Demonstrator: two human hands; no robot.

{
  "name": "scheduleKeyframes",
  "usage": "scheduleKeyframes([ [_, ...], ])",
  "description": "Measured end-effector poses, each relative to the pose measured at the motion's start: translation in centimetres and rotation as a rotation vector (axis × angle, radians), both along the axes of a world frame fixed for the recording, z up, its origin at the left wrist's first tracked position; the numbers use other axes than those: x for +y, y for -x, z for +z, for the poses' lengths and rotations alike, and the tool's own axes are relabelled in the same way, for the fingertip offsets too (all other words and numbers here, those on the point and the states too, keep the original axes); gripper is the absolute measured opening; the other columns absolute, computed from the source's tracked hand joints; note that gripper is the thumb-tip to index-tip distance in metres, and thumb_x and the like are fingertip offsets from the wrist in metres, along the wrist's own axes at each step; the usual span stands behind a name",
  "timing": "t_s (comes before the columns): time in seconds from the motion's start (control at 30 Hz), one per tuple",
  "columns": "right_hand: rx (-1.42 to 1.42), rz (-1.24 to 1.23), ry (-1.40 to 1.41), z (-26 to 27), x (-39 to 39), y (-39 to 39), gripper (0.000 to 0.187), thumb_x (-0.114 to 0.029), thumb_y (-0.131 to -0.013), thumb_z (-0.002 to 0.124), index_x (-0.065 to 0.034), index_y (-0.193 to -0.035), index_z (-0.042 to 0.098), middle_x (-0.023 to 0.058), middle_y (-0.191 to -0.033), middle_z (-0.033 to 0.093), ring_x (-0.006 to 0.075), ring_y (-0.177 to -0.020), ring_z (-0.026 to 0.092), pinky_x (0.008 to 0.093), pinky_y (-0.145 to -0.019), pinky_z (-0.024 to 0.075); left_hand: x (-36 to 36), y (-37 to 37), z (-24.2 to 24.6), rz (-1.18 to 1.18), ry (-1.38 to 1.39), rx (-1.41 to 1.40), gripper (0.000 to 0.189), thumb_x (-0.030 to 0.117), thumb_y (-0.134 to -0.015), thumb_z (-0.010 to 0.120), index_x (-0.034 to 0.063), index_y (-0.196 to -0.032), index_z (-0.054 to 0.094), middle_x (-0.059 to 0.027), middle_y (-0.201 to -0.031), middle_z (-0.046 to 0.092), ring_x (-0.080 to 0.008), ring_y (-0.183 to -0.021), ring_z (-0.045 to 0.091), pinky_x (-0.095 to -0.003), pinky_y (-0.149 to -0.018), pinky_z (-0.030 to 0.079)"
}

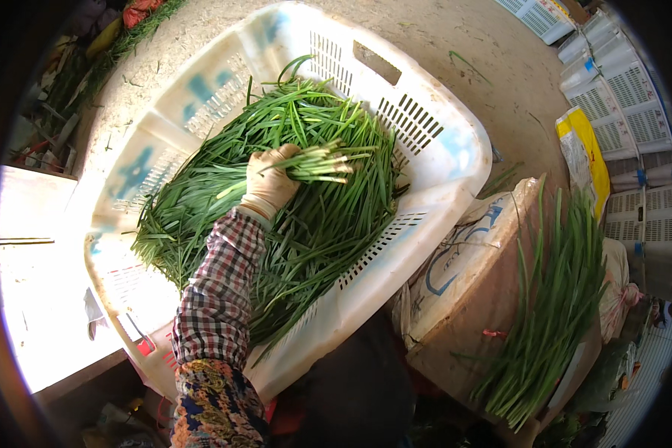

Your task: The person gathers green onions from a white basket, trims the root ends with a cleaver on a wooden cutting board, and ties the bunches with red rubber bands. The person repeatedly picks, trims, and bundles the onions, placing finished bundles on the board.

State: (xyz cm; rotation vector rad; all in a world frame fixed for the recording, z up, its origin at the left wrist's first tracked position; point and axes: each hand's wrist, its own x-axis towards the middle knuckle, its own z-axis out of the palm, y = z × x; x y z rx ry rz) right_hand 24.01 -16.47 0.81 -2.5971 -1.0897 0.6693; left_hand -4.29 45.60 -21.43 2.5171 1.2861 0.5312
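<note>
My left hand (pixel 271 178), in a pale glove below a checked sleeve cover, is closed around a bunch of garlic chives (pixel 327 162). The pale cut ends point right, and the leaves merge with the pile beneath. That pile of green chives (pixel 325 235) fills much of a large white plastic basket (pixel 453 140) with slotted walls. On a brown board (pixel 481 302) to the right lies a separate heap of long chives (pixel 560 302). My right hand is out of view.
White slotted crates (pixel 638 106) are stacked at the right, near a yellow and white bag (pixel 588 151). A white sack with blue marks (pixel 453 246) lies beside the board. A red tie (pixel 494 333) rests on the board. Plant scraps and bags lie at the upper left.
</note>
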Motion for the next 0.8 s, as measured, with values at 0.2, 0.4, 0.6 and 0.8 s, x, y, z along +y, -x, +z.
scheduleKeyframes([
  [0.2, 0.085, -0.091, 0.116, 0.3, -0.1, -0.4, 0.025, -0.020, -0.083, 0.073, 0.0037, -0.088, 0.068, 0.0079, -0.073, 0.067, 0.0096, -0.065, 0.055, 0.0323, -0.058, 0.0473, 3.4, 3.7, 5.2, 0.171, 0.397, -0.934, 0.047, 0.017, -0.071, 0.081, 0.0041, -0.112, 0.063, -0.0055, -0.094, 0.072, -0.0130, -0.084, 0.067, -0.0270, -0.080, 0.056],
  [0.4, 0.055, -0.077, 0.042, -0.3, 0.6, -0.1, 0.016, -0.019, -0.077, 0.071, -0.0040, -0.083, 0.070, 0.0138, -0.069, 0.064, 0.0245, -0.065, 0.062, 0.0358, -0.056, 0.0485, 2.4, 10.2, 16.8, 0.221, 0.313, -1.036, 0.036, -0.001, -0.071, 0.080, 0.0046, -0.104, 0.067, -0.0030, -0.095, 0.071, -0.0112, -0.082, 0.065, -0.0256, -0.073, 0.053],
  [0.6, -0.090, 0.025, -0.010, -0.6, 1.1, 0.0, 0.019, -0.023, -0.073, 0.073, -0.0045, -0.075, 0.072, 0.0171, -0.065, 0.063, 0.0318, -0.060, 0.064, 0.0391, -0.053, 0.0488, -3.8, 13.4, 28.8, 0.124, 0.235, -1.258, 0.025, 0.001, -0.080, 0.071, 0.0046, -0.103, 0.064, -0.0035, -0.095, 0.068, -0.0154, -0.084, 0.064, -0.0291, -0.073, 0.054],
  [0.8, 0.056, 0.195, -0.059, 2.5, 1.2, 0.1, 0.032, -0.033, -0.074, 0.077, -0.0027, -0.084, 0.071, 0.0181, -0.072, 0.065, 0.0321, -0.064, 0.064, 0.0404, -0.058, 0.0486, -10.4, 12.0, 38.1, -0.336, 0.372, -1.528, 0.021, 0.007, -0.088, 0.063, 0.0052, -0.109, 0.062, -0.0050, -0.100, 0.067, -0.0183, -0.091, 0.065, -0.0331, -0.079, 0.056],
])
